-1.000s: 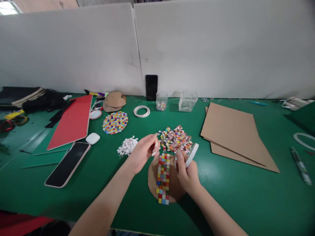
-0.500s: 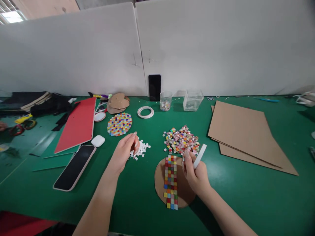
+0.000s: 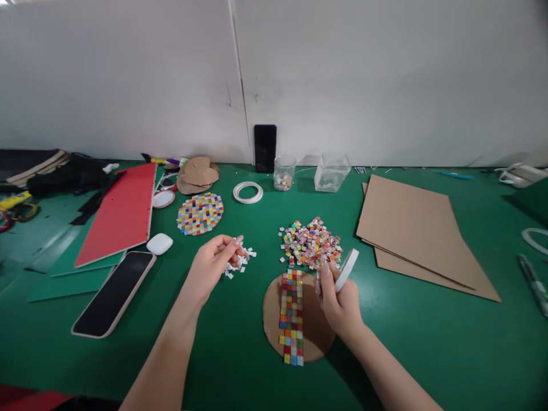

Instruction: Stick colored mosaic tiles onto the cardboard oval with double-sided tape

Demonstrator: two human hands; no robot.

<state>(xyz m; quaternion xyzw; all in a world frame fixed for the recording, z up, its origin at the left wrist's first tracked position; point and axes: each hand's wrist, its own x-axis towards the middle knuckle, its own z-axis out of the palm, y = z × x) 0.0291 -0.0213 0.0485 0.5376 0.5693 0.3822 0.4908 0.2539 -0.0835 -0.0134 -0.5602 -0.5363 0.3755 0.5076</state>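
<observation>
My left hand (image 3: 218,260) is closed in a pinch just over a small heap of white square pieces (image 3: 242,262); what its fingertips hold, if anything, is too small to make out. My right hand (image 3: 340,297) grips a slim white stick-like tool (image 3: 347,270), its wide end pointing up. Below that hand lies a round cardboard disc (image 3: 269,308), partly covered by a band of coloured mosaic tiles (image 3: 291,317). A pile of loose coloured tiles (image 3: 310,242) sits behind the disc, close to my right fingertips.
A tiled disc (image 3: 200,214), a white cord coil (image 3: 248,193), a tile cup (image 3: 284,174) and a clear box (image 3: 331,173) stand farther back. Cardboard sheets (image 3: 411,228) lie right; a phone (image 3: 115,294) and red board (image 3: 120,214) lie left. Another phone (image 3: 265,148) leans against the partition.
The view has turned slightly right, so the table's things sit farther left. My left hand has shifted a little right over the white pieces. My right hand keeps its grip on the white tool.
</observation>
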